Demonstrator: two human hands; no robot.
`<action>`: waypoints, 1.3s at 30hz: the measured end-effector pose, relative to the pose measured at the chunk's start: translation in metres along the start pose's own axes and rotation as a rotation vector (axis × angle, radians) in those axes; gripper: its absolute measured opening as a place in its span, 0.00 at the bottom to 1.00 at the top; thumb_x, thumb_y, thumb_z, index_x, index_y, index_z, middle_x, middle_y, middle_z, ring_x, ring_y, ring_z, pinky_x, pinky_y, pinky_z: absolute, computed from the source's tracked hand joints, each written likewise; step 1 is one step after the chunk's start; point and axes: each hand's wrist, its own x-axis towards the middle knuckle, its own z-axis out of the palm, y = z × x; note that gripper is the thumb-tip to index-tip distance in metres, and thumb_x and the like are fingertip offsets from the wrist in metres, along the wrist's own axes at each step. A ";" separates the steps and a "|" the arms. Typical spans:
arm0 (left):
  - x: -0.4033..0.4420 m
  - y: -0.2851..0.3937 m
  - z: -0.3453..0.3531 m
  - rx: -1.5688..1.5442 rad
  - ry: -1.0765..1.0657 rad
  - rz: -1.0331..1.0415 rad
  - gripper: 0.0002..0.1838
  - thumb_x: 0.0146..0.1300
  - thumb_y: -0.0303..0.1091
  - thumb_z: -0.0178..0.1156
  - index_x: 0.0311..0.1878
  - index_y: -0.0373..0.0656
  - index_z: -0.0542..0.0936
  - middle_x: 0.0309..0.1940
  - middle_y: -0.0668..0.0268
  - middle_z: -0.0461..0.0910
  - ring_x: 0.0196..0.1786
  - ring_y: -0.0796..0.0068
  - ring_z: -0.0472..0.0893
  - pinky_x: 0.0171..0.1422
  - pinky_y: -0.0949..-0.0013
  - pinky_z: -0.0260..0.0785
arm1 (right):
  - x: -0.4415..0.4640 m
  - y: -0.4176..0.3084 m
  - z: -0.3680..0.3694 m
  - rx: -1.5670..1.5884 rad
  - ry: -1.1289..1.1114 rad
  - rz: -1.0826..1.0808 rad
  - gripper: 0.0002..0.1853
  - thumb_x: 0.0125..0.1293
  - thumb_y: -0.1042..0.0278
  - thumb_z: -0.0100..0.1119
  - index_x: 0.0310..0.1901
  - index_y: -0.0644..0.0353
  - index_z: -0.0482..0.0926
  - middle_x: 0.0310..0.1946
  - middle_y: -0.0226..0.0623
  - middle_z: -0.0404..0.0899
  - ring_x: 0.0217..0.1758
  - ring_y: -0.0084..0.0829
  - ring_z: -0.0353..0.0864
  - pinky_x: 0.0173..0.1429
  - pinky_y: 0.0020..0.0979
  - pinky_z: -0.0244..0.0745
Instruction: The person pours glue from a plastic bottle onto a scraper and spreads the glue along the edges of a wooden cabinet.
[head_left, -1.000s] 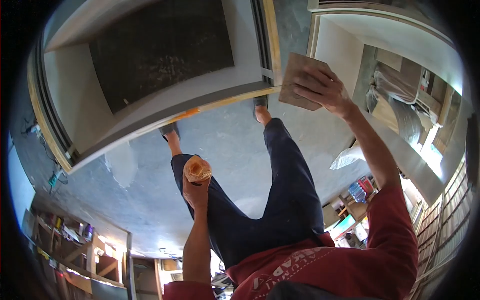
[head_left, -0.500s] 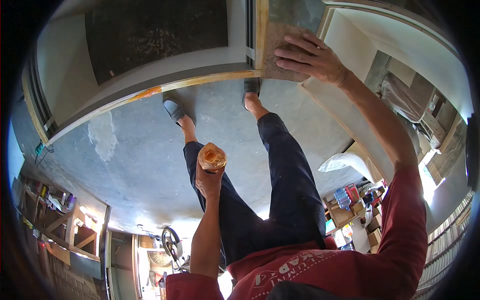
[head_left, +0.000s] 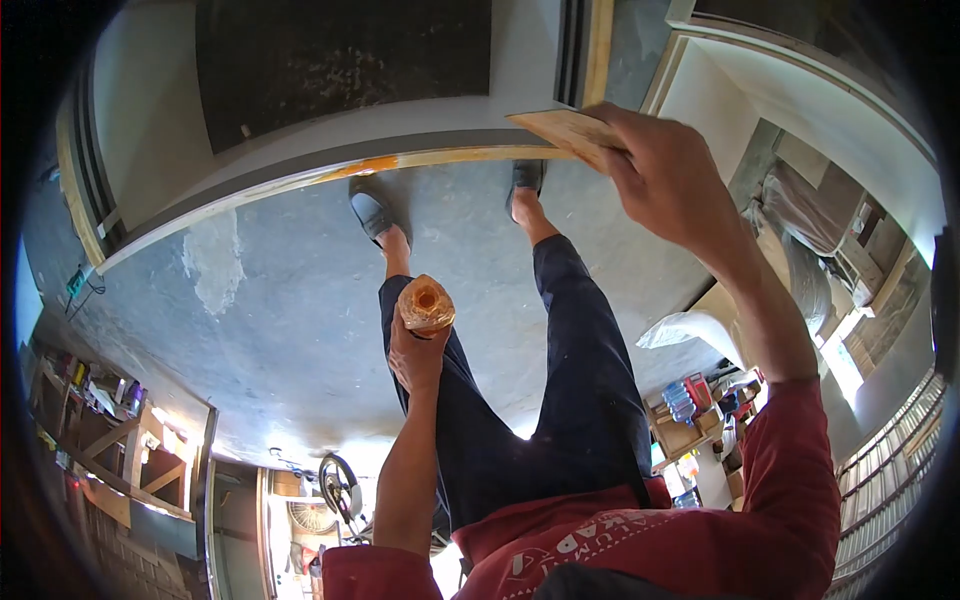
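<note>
My left hand (head_left: 416,362) is closed around a clear plastic bottle (head_left: 428,312) stained orange-brown, its end facing up towards me. My right hand (head_left: 675,185) grips a thin, flat brown sheet (head_left: 570,130) between thumb and fingers. Whether this sheet is wood or card I cannot tell. It is tilted over the right end of a long pale wooden edge strip (head_left: 280,185); contact between them is unclear. An orange, wet-looking patch (head_left: 375,165) lies on the strip near its middle.
A grey panelled cabinet frame (head_left: 525,60) with a dark panel (head_left: 340,70) lies beyond the strip. My shoes (head_left: 372,212) stand on the concrete floor (head_left: 300,330) close to it. Right are plastic-wrapped items (head_left: 805,205); behind me are shelves (head_left: 130,440) and a bicycle wheel (head_left: 338,487).
My right hand, earlier spread flat over the brown sheet, now pinches it and has turned it up on edge, nearer to me. My left hand still holds the bottle. The view shifted slightly.
</note>
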 end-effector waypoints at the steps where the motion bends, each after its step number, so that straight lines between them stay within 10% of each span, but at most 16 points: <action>1: 0.002 -0.002 -0.002 -0.005 0.002 -0.004 0.49 0.47 0.45 0.88 0.73 0.42 0.77 0.66 0.55 0.85 0.65 0.49 0.85 0.69 0.52 0.78 | 0.016 -0.006 0.003 -0.143 -0.100 -0.017 0.14 0.66 0.72 0.67 0.54 0.57 0.85 0.37 0.45 0.90 0.40 0.48 0.92 0.47 0.48 0.86; 12: 0.002 -0.017 -0.007 -0.074 0.014 -0.016 0.50 0.48 0.47 0.87 0.74 0.44 0.76 0.64 0.56 0.85 0.63 0.49 0.86 0.66 0.50 0.79 | 0.080 -0.031 0.029 -0.416 -0.349 -0.168 0.18 0.66 0.75 0.58 0.56 0.60 0.86 0.38 0.52 0.88 0.47 0.53 0.89 0.55 0.52 0.83; 15: 0.002 -0.020 -0.007 -0.083 0.017 -0.029 0.50 0.48 0.47 0.87 0.74 0.44 0.76 0.64 0.55 0.85 0.63 0.49 0.86 0.66 0.50 0.79 | 0.091 -0.042 0.029 -0.465 -0.460 -0.110 0.18 0.61 0.69 0.72 0.54 0.53 0.91 0.45 0.48 0.93 0.49 0.44 0.94 0.58 0.44 0.89; 17: 0.002 -0.019 -0.010 -0.082 0.014 -0.035 0.50 0.48 0.47 0.87 0.75 0.44 0.76 0.64 0.55 0.85 0.63 0.49 0.86 0.66 0.50 0.79 | 0.089 -0.042 0.034 -0.362 -0.368 -0.194 0.19 0.66 0.75 0.59 0.58 0.58 0.86 0.39 0.51 0.89 0.44 0.53 0.90 0.53 0.53 0.83; 30: 0.002 -0.021 -0.009 -0.079 0.024 -0.008 0.50 0.48 0.48 0.87 0.75 0.46 0.75 0.63 0.56 0.86 0.61 0.48 0.87 0.64 0.50 0.80 | -0.025 -0.046 0.046 0.156 -0.565 0.114 0.13 0.68 0.70 0.67 0.54 0.59 0.85 0.41 0.49 0.90 0.46 0.49 0.90 0.53 0.48 0.83; 33: 0.002 -0.021 -0.008 -0.051 0.055 0.039 0.50 0.48 0.48 0.87 0.74 0.44 0.75 0.62 0.56 0.86 0.60 0.49 0.87 0.63 0.51 0.81 | -0.043 -0.068 0.067 0.264 -0.014 -0.017 0.20 0.71 0.86 0.57 0.60 0.59 0.84 0.54 0.46 0.88 0.56 0.51 0.87 0.61 0.45 0.82; 36: 0.001 -0.021 -0.008 -0.051 0.062 0.052 0.50 0.48 0.47 0.87 0.74 0.44 0.76 0.61 0.56 0.86 0.60 0.49 0.87 0.63 0.51 0.81 | -0.039 -0.084 0.096 -0.013 0.162 -0.169 0.18 0.72 0.84 0.60 0.61 0.64 0.83 0.54 0.48 0.87 0.55 0.44 0.90 0.58 0.40 0.84; 39: 0.000 -0.027 -0.004 -0.042 0.079 0.061 0.49 0.48 0.48 0.87 0.73 0.43 0.76 0.61 0.55 0.86 0.60 0.49 0.87 0.63 0.52 0.81 | -0.043 -0.105 0.172 0.343 0.237 -0.008 0.22 0.72 0.85 0.58 0.65 0.61 0.80 0.57 0.40 0.87 0.60 0.46 0.87 0.63 0.40 0.82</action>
